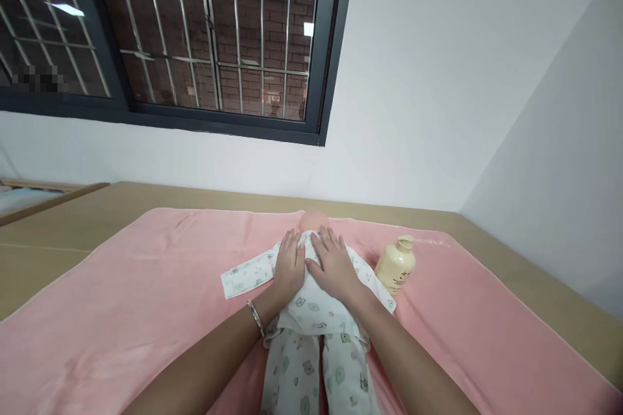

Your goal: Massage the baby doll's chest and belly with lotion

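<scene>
1. Left hand (289,266): flat on the doll's (311,318) chest, fingers together.
2. Right hand (333,267): flat beside it, fingers slightly spread.
3. Doll: mid-towel (121,311), lying on its back.
4. Bottle (396,266): near the towel's far right corner.

We reach both bare forearms forward from the lower edge of the view, converging toward the middle. Our left hand (289,264) lies palm down, fingers flat and close together, pointing away from us, a thin bracelet at its wrist. Our right hand (333,266) lies flat just beside it, fingers slightly spread, angled inward, the two hands nearly touching.
</scene>
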Demonstrator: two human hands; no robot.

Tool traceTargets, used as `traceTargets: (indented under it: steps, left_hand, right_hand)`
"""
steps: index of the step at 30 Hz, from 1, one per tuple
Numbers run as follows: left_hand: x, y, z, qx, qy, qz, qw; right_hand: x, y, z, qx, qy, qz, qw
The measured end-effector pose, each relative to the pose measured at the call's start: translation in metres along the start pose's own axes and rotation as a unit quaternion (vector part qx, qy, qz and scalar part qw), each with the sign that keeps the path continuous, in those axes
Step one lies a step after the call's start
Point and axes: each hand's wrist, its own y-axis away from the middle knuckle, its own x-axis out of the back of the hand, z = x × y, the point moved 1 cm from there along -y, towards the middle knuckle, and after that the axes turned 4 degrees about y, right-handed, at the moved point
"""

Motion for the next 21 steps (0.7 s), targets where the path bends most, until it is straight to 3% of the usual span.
traceTargets:
  steps: [3, 7, 11, 15, 19, 21]
  left_hand:
    - [0.0004, 0.0004, -0.0001, 0.004, 0.010, 0.005, 1.000]
    - [0.0011, 0.0009, -0.0003, 0.008, 0.023, 0.000, 1.000]
    - [0.0012, 0.0008, -0.0013, 0.006, 0.030, -0.003, 1.000]
    - [0.0011, 0.0004, -0.0013, 0.006, 0.024, -0.008, 1.000]
    - [0.0014, -0.0002, -0.0004, 0.002, 0.018, -0.005, 1.000]
    - [0.0016, -0.0004, -0.0002, 0.003, 0.021, -0.002, 1.000]
  right_hand:
    - [-0.0005, 0.0004, -0.0015, 0.011, -0.007, -0.011, 1.000]
    - [-0.0012, 0.0000, -0.0021, 0.000, -0.007, 0.039, 0.999]
    - [-0.0014, -0.0007, -0.0018, 0.008, -0.020, 0.011, 1.000]
    - [0.0007, 0.0002, -0.0006, 0.008, -0.028, 0.062, 0.998]
    - [-0.0015, 0.0007, -0.0012, 0.018, -0.037, 0.018, 0.999]
    - [-0.0013, 0.0006, -0.0013, 0.012, -0.037, 0.032, 0.999]
